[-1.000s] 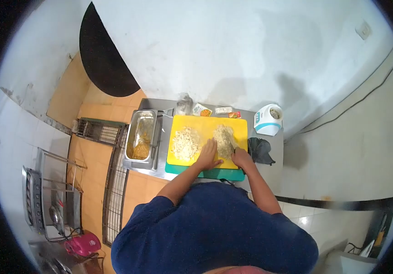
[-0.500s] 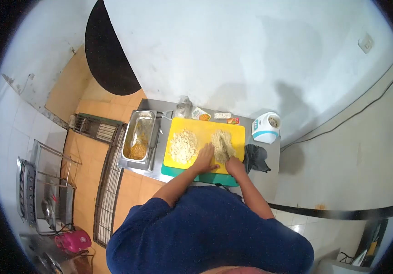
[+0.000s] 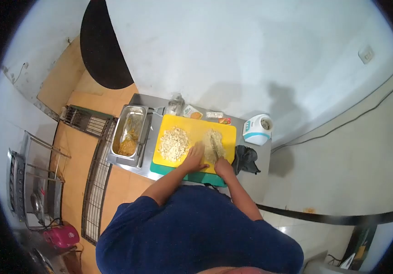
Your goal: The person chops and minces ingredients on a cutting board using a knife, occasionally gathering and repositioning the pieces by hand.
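A yellow cutting board [image 3: 197, 124] lies on top of a green one [image 3: 169, 171]. My right hand [image 3: 224, 167] is closed around the handle of a knife [image 3: 214, 150], whose blade rests in a pile of finely chopped pale food [image 3: 208, 139]. Left of that pile, my left hand [image 3: 193, 160] lies flat on the yellow board with its fingers stretched out, holding nothing. A second, coarser heap of chopped pale pieces [image 3: 174, 144] sits on the board's left side. I cannot make out which food it is.
Left of the boards stands a metal pan [image 3: 134, 114] with orange-yellow residue. Behind them are a clear plastic bag [image 3: 175, 105] and small packets [image 3: 214, 115]. To the right lie a black bag [image 3: 245, 160] and a white-and-blue appliance [image 3: 257, 129], near the wall.
The whole view has shifted, so the table and boards appear farther left. Relative to the board, my left hand stays in nearly the same place, and the knife remains in the fine pile.
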Available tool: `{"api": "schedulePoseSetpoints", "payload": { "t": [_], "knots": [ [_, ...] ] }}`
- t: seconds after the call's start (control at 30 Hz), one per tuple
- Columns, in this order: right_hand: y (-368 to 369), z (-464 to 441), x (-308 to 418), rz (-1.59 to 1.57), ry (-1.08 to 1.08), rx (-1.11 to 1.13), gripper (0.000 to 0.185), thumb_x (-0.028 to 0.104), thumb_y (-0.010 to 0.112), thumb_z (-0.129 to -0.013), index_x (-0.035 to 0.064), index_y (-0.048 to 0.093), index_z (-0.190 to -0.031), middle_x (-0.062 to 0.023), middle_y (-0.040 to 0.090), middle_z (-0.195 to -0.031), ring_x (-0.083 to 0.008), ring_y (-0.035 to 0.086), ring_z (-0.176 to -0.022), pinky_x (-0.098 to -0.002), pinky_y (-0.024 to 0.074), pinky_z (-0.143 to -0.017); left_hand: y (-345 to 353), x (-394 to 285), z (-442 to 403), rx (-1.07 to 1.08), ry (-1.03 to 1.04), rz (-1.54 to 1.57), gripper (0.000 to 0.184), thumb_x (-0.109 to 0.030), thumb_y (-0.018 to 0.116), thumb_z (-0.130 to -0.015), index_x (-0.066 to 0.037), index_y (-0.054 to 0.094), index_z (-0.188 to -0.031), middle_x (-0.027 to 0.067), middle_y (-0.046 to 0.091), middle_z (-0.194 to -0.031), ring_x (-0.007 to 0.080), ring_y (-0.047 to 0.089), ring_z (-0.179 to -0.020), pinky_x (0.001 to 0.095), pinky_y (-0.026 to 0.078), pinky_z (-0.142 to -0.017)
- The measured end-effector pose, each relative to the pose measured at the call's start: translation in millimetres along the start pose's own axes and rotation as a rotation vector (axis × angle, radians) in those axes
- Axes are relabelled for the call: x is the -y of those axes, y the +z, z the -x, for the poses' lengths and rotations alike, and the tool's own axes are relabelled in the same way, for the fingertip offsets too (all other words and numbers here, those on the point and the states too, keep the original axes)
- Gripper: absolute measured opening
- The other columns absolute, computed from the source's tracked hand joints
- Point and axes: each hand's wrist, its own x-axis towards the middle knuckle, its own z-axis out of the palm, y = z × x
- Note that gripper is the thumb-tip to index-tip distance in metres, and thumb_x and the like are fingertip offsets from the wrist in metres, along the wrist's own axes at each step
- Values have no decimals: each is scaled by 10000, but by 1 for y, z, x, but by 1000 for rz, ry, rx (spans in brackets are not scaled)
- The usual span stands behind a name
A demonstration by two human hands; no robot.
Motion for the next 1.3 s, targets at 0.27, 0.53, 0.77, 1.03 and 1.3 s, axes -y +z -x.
{"api": "schedulePoseSetpoints", "payload": {
  "t": [0.27, 0.53, 0.77, 1.03, 1.3],
  "knots": [
    [-7, 12, 17, -81, 52, 29, 358, 225, 418, -960, -72, 579, -1079, -321, 663, -995, -473, 653, -945, -543, 508, -851, 5, -2, 3, -32, 3, -5, 1092, -625, 632, -832, 48, 135, -1534, 262, 117, -1608, 433, 79, -1497, 520, 111, -1204],
    [-26, 10, 18, -62, -8, 34, 362, 257, 466, -942, -66, 591, -1047, -320, 656, -984, -482, 637, -941, -540, 507, -833, 3, 5, -2, -3, 19, 0, 1114, -658, 598, -843, 36, 81, -1545, 247, 52, -1624, 426, 40, -1504, 530, 117, -1200],
    [-32, 19, 28, -64, 9, 29, 375, 261, 452, -951, -72, 593, -1051, -331, 649, -1022, -478, 640, -955, -537, 506, -849, -21, -13, 0, 113, -48, -60, 1106, -663, 589, -843, 26, 86, -1547, 245, 63, -1624, 414, 52, -1507, 519, 121, -1202],
    [-11, -8, 12, -35, -6, 105, 408, 266, 448, -953, -78, 594, -1118, -325, 657, -1022, -458, 645, -980, -526, 501, -872, -10, -3, -4, 37, -11, -70, 1105, -666, 581, -848, 25, 79, -1550, 249, 56, -1624, 431, 36, -1503, 524, 112, -1201],
    [-71, 7, 18, -7, 115, 200, 389, 317, 572, -901, 44, 644, -1169, -235, 684, -1099, -382, 667, -1025, -483, 525, -883, -4, 0, 5, -18, 34, 26, 1069, -608, 577, -877, 8, 31, -1559, 239, 10, -1631, 422, 11, -1507, 525, 83, -1205]
  ]
}}
